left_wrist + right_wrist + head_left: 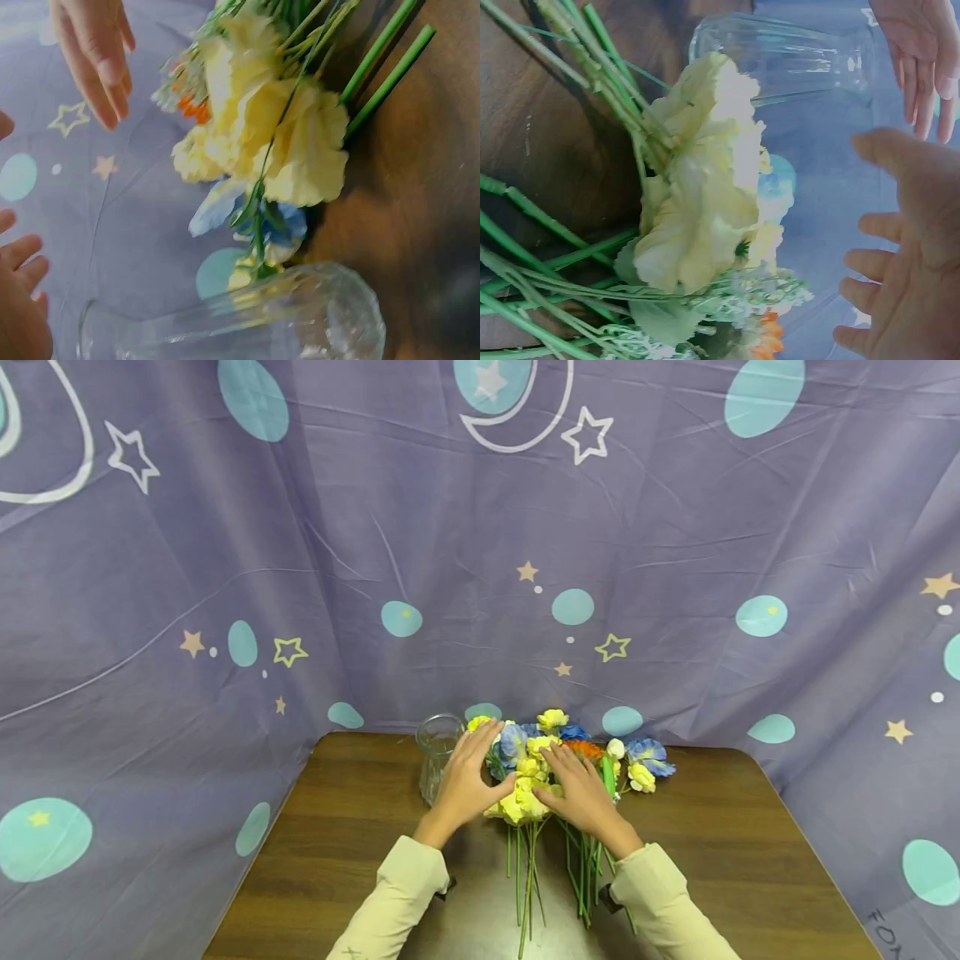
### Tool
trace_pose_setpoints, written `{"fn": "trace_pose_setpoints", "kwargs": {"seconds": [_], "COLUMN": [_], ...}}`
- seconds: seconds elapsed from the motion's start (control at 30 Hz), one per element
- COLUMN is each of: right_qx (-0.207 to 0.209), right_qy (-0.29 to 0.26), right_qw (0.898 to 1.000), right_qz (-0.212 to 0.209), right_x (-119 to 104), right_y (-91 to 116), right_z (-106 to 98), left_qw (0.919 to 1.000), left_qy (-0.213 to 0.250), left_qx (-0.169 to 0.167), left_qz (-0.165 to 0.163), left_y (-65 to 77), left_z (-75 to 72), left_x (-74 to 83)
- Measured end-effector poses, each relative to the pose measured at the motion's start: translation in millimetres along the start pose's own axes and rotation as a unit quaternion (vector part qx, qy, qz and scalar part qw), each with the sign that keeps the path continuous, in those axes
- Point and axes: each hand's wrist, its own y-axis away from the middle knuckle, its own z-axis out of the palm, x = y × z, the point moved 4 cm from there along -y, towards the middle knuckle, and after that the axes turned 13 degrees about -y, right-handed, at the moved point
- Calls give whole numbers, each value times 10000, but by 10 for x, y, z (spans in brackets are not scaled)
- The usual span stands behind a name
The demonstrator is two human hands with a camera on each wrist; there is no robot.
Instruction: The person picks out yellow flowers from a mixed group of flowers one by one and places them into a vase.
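Note:
My left hand (pixel 467 785) hovers over the left side of a pile of artificial flowers, fingers spread and nothing in them. Opposite it, my right hand (pixel 581 789) is held above the pile's middle, fingers also spread and holding nothing. Between them lie large yellow flowers (pixel 521 802) whose green stems (pixel 531 868) point toward me. In the right wrist view the yellow blooms (pixel 697 217) lie apart from the right hand's fingers (pixel 874 270). A clear glass vase (pixel 431 772) stands upright just left of the left hand, partly covered by it.
Blue flowers (pixel 648 756), an orange flower (pixel 583 750) and white buds (pixel 616 748) lie toward the back and right of the pile. The brown wooden table (pixel 337 827) ends at a purple patterned cloth backdrop (pixel 480 568).

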Motion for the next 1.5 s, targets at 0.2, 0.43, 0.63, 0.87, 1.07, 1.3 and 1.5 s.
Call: {"fn": "trace_pose_setpoints", "kwargs": {"seconds": [0.2, 0.43, 0.63, 0.87, 1.07, 1.3, 1.5], "right_qx": [633, 1076, 823, 403, 129, -271, -390], "right_qy": [-195, -644, -1107, -1679, -2016, -2952, -3376], "right_qw": [9977, 9921, 9904, 9845, 9786, 9478, 9220], "right_qz": [-142, -33, 30, 312, 380, 1174, 1854], "right_x": [-125, -295, -340, -305, -229, -92, 3], "right_y": [-7, 31, 51, 77, 107, 166, 241], "right_z": [-135, -271, -276, -235, -179, -57, 78], "left_qw": [9953, 9851, 9674, 9396, 9276, 9092, 8915], "left_qy": [-67, 163, 805, 1775, 2077, 2542, 2940], "left_qx": [926, 1374, 1198, 719, 207, -540, -829], "left_qz": [-263, -1022, -2083, -2836, -3098, -3254, -3345], "left_y": [-55, 8, 110, 229, 342, 448, 496], "left_z": [-182, -241, -202, -135, -33, 129, 253], "left_x": [-178, -474, -752, -960, -1100, -1247, -1364]}}
